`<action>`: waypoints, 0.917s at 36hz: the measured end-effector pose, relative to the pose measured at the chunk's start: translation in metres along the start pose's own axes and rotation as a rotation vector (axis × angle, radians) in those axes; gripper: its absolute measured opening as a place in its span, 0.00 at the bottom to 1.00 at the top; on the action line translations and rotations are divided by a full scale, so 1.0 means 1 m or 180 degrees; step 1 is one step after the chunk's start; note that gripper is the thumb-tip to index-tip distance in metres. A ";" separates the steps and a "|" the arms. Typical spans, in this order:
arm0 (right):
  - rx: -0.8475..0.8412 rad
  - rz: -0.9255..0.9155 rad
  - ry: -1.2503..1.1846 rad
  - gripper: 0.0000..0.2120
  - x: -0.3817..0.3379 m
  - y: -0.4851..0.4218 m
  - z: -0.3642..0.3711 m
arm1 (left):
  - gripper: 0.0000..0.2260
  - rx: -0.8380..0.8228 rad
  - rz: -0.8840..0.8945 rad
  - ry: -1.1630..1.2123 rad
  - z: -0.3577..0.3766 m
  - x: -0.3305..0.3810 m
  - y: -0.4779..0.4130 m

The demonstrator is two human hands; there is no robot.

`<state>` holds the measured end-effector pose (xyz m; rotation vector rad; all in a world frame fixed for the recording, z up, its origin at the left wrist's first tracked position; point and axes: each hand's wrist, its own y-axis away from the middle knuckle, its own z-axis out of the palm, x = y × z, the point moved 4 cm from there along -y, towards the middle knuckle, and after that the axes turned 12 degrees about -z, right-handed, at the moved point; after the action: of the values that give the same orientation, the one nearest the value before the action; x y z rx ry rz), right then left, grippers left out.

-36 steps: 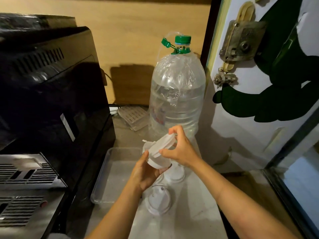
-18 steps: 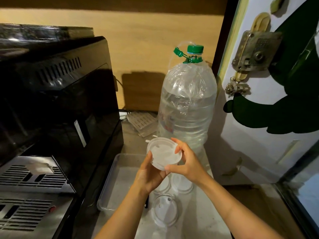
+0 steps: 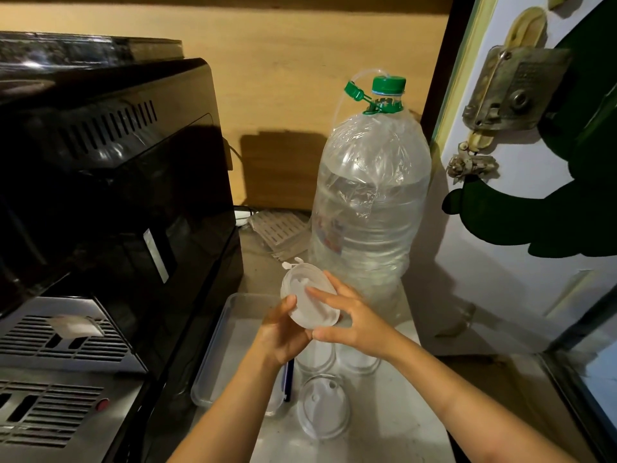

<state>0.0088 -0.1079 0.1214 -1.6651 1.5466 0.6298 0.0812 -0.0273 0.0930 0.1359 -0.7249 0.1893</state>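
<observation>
Translucent lid (image 3: 309,300), right fingers (image 3: 321,293) now across it

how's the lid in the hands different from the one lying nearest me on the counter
The held lid is lifted and tilted; the counter lid lies flat on the counter. The left hand and right hand grip the held lid; the counter lid is untouched. A small tab sticks out from the held lid's rim; the counter lid shows none. Both are round, translucent plastic.

Bare left hand (image 3: 283,333), right hand (image 3: 358,326), bare forearms (image 3: 467,399)
</observation>
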 end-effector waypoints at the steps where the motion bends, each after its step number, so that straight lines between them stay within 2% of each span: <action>1: -0.0077 0.0004 0.0136 0.30 0.000 0.000 0.001 | 0.30 0.0014 -0.0032 -0.0031 -0.001 0.000 0.000; 6: -0.0322 0.0024 0.0516 0.29 0.002 -0.003 0.004 | 0.30 0.0026 -0.0103 -0.0129 -0.007 0.000 -0.001; 11: -0.0348 -0.0014 0.0541 0.27 0.005 -0.006 0.006 | 0.32 0.0025 -0.0106 -0.0004 -0.010 0.001 0.001; 17: -0.0517 -0.0108 0.0695 0.35 0.006 -0.008 0.004 | 0.33 0.0071 -0.0106 0.0208 -0.011 0.003 0.003; 20: -0.0606 -0.0080 0.0651 0.34 0.000 -0.007 0.000 | 0.33 0.0093 -0.0096 0.0230 -0.010 0.002 0.005; 23: -0.0540 -0.0067 0.0556 0.31 -0.004 -0.006 -0.001 | 0.34 0.0136 -0.0113 0.0134 -0.011 0.002 0.006; 26: -0.0326 -0.0126 0.0430 0.32 -0.009 -0.007 0.001 | 0.35 0.0193 -0.0130 0.0067 -0.014 0.002 0.007; 29: -0.0090 -0.0147 0.0329 0.34 -0.013 -0.008 0.004 | 0.32 0.0191 -0.0064 -0.0022 -0.013 0.003 0.009; 33: -0.0039 -0.0178 0.0284 0.35 -0.016 -0.008 0.004 | 0.30 0.0191 -0.0028 -0.0020 -0.010 0.004 0.014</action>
<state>0.0146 -0.0951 0.1336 -1.7605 1.5555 0.5430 0.0873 -0.0118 0.0888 0.1969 -0.7249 0.2025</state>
